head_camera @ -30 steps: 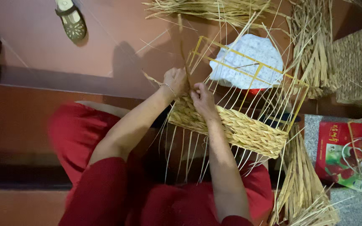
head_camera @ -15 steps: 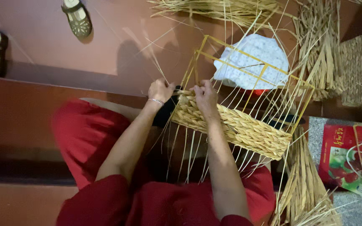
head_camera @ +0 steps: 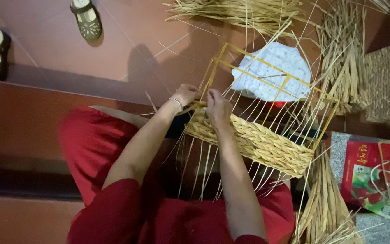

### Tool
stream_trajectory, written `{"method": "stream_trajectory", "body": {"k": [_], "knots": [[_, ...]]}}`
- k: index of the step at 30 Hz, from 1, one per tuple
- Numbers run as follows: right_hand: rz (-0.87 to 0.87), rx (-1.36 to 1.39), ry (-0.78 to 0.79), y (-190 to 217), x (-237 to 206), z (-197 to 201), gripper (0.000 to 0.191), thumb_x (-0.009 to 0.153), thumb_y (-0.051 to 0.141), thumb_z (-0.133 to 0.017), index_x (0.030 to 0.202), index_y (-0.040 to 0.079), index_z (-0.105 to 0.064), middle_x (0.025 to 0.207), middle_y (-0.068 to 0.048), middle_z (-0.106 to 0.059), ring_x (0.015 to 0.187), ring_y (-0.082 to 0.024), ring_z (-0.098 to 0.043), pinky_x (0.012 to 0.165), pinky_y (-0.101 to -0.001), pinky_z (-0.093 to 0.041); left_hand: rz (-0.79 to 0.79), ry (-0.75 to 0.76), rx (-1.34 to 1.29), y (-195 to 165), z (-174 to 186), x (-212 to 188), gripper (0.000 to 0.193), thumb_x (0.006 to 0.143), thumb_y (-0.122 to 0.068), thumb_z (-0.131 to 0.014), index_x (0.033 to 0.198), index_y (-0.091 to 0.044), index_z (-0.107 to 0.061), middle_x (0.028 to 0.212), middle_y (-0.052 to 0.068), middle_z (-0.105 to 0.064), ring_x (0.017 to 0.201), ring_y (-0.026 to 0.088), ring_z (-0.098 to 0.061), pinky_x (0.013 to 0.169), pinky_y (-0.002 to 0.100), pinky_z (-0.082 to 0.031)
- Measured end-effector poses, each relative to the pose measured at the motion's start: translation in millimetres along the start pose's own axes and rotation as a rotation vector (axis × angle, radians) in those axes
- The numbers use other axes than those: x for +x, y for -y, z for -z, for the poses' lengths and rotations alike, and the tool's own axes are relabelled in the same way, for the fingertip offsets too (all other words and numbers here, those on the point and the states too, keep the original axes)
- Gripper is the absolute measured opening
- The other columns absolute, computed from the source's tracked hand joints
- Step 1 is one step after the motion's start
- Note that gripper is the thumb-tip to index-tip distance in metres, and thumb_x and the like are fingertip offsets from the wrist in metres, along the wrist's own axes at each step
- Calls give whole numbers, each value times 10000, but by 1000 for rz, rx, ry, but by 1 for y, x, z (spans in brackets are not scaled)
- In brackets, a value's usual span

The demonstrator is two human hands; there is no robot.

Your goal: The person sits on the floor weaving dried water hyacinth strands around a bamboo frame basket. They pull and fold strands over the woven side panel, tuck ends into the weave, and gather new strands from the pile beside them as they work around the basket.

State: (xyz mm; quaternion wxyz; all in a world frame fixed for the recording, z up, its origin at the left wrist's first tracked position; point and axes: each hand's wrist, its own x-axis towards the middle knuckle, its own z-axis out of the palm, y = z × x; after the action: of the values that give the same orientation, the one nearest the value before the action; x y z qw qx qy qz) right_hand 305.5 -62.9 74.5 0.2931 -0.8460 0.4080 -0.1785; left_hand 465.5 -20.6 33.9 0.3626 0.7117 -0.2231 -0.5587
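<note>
A half-woven straw basket (head_camera: 258, 142) on a yellow wire frame (head_camera: 267, 74) rests on my lap, with loose straw ends sticking out above and below the woven band. My left hand (head_camera: 187, 94) pinches a straw strand at the basket's left corner. My right hand (head_camera: 218, 108) presses on the woven edge right beside it, fingers closed on the same strand. Both forearms reach out from red clothing.
Bundles of straw lie at the top (head_camera: 235, 11), right (head_camera: 344, 68) and lower right (head_camera: 326, 208). A white patterned cloth (head_camera: 271, 68) shows behind the frame. Two sandals (head_camera: 86, 18) sit on the tiled floor at upper left. A red printed bag (head_camera: 366, 178) lies at the right.
My left hand has dropped from a raised position to the basket's left corner, pulling the strand down. My right hand stays on the woven edge. The view has shifted slightly.
</note>
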Motion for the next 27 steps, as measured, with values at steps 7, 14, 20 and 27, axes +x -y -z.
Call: {"method": "stream_trajectory", "body": {"k": [7,14,20,27], "knots": [[96,-323,109,17,-2,-2,435,1014,482,-566,1018,104,-780,945,-113,-630,940,-271,-569,836,-408,-485,-155,192,-576,12,2,-9,321,935,-35,-513,1200,24,-685,973,106,-762,800,149,-709,708,264,-591],[19,-60,81,24,-3,14,339,962,394,-649,1128,110,-729,1117,-99,-572,914,-188,-596,730,-335,-522,-113,-129,-671,8,-11,0,312,821,43,-622,1128,12,-669,871,149,-697,634,180,-609,483,327,-484],[-131,396,-229,-20,-30,47,276,983,163,-705,1246,82,-686,1227,-74,-625,824,-67,-645,668,-179,-544,-221,-61,-1187,13,13,-2,366,888,-61,-596,1248,3,-578,784,69,-616,556,124,-488,445,274,-406],[-223,624,-241,-58,-70,51,112,1012,106,-672,1080,72,-755,861,-1,-720,638,-41,-554,513,-198,-436,-857,-319,64,17,13,12,364,808,-30,-724,1171,-48,-710,992,73,-764,830,106,-693,678,316,-563]]}}
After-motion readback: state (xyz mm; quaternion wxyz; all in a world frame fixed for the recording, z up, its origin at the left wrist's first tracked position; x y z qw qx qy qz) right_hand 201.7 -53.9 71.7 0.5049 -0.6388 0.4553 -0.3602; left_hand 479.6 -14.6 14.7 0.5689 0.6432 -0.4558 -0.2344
